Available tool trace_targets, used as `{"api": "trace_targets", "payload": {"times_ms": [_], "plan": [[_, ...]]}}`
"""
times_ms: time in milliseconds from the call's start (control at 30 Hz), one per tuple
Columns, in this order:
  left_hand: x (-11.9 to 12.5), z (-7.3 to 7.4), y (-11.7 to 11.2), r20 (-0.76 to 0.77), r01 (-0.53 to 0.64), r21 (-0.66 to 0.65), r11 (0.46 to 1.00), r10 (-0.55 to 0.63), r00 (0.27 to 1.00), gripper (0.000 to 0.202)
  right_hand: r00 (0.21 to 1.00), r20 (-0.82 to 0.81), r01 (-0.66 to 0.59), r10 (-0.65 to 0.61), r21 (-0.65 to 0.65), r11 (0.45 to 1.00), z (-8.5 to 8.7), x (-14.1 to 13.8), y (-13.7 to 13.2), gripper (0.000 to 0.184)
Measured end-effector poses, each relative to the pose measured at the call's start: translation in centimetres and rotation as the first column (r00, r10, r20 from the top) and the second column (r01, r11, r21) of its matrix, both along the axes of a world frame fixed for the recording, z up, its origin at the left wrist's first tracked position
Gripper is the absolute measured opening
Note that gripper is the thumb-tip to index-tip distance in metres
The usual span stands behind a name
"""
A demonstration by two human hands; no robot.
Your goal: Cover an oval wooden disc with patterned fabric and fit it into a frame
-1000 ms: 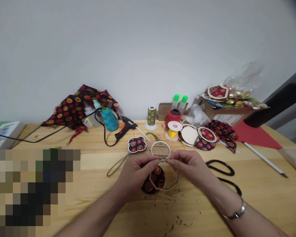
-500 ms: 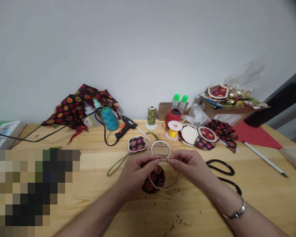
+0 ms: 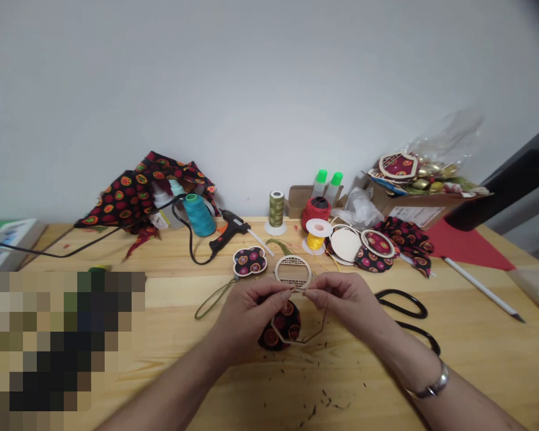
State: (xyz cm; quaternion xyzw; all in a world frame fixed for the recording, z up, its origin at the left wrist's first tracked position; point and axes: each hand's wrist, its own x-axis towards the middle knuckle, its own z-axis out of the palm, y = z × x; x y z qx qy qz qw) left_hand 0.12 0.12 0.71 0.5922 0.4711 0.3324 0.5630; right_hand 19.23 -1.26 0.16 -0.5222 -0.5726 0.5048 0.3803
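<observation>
Between my fingertips, over the middle of the table, I hold a thin pale wooden frame [image 3: 302, 343] with angled sides. My left hand [image 3: 250, 306] pinches its upper edge from the left, and my right hand [image 3: 347, 301] pinches it from the right, fingertips almost meeting. Beneath the frame lies a round piece of dark patterned fabric [image 3: 278, 333]. Just beyond my fingers is a round wooden lattice frame [image 3: 277, 270]. A flower-shaped fabric piece with a pale rim [image 3: 250, 262] lies to its left, by a green cord loop [image 3: 212, 300].
Behind stand a glue gun [image 3: 230, 230], a teal thread cone [image 3: 200, 215], a green spool [image 3: 276, 211] and a yellow spool [image 3: 315, 241]. Black looped handles [image 3: 403, 292] lie beside my right forearm. A white pencil [image 3: 480, 287] is farther right. Dark scraps dot the near table.
Almost nothing differs; both hands keep their pinch on the wooden frame, with only a very slight shift at the fingertips.
</observation>
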Motion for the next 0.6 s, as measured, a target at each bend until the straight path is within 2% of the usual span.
{"api": "trace_targets", "payload": {"times_ms": [200, 600], "plan": [[0.05, -0.02, -0.07, 0.004, -0.002, -0.003, 1.0, 0.002, 1.0, 0.016, 1.0, 0.003, 0.025, -0.025, 0.028, 0.999, 0.3, -0.17, -0.05, 0.02], [-0.13, -0.11, 0.01, 0.007, 0.021, 0.01, 1.0, -0.021, 1.0, 0.016, 0.999, 0.011, -0.032, 0.032, 0.042, 0.999, -0.17, 0.12, -0.07, 0.022]]}}
